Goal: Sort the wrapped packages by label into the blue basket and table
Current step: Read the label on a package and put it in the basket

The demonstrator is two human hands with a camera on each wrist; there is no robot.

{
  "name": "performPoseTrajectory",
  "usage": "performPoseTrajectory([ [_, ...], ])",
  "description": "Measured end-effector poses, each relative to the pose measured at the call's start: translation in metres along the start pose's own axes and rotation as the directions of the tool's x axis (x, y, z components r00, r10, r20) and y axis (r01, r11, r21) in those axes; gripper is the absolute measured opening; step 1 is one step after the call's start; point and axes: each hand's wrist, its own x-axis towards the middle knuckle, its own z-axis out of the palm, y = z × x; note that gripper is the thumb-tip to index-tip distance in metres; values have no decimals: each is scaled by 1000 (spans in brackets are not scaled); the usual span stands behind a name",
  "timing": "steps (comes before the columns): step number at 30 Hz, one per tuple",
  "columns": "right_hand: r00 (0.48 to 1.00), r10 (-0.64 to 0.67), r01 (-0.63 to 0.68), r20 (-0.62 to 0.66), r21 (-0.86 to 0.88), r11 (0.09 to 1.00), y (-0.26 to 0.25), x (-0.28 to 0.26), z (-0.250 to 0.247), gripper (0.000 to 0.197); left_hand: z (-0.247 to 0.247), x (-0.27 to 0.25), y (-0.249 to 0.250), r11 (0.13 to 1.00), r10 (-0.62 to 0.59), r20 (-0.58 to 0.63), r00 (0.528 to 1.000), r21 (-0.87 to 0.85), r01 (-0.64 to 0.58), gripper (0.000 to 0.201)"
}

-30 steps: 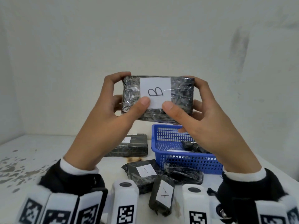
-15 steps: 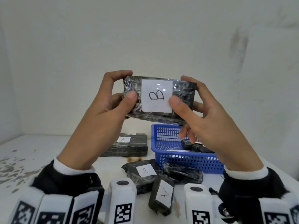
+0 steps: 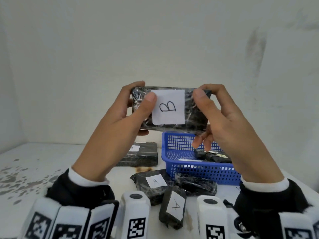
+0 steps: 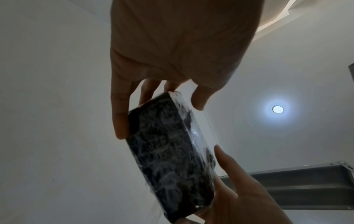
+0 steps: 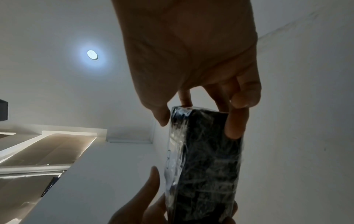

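A black plastic-wrapped package point(image 3: 195, 116) with a white label marked B is held up in the air above the table, label facing me. My left hand point(image 3: 138, 104) grips its left end, thumb on the front, fingers behind. My right hand point(image 3: 205, 99) grips its right end the same way. The wrist views show the package point(image 4: 172, 159) point(image 5: 205, 166) edge-on between both hands. Below it stands the blue basket point(image 3: 198, 171) with dark packages inside.
On the white table point(image 3: 43, 163) lie a large package labelled A point(image 3: 139, 154) left of the basket, two smaller A packages point(image 3: 151, 183) point(image 3: 172, 209) in front, and an unlabelled-side package point(image 3: 195, 185) against the basket's front wall. White walls close in behind and at the right.
Both thumbs slid up and outward from the label's lower edge to the package's upper corners. The package tilted its label more squarely to me and sank slightly.
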Motion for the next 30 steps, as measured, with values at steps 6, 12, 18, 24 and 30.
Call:
performPoseTrajectory([
  [6,1000,-12,9,-27,-84,996,2,0,8,42,4,-2,4,999,1,-24,1000,45,0,44],
  [12,999,-37,35,-19,-100,994,2,-2,7,45,4,-3,5,999,0,-60,998,42,3,45],
  [18,999,-27,25,-26,-75,997,5,0,3,85,3,-1,2,1000,-27,-36,999,14,27,64],
  [24,1000,-28,28,-10,-59,998,3,-2,-1,80,3,-2,3,999,-18,6,1000,-50,18,69],
  [30,999,-10,11,37,-25,1000,6,0,-4,65,4,-1,1,999,15,25,1000,-38,-14,51],
])
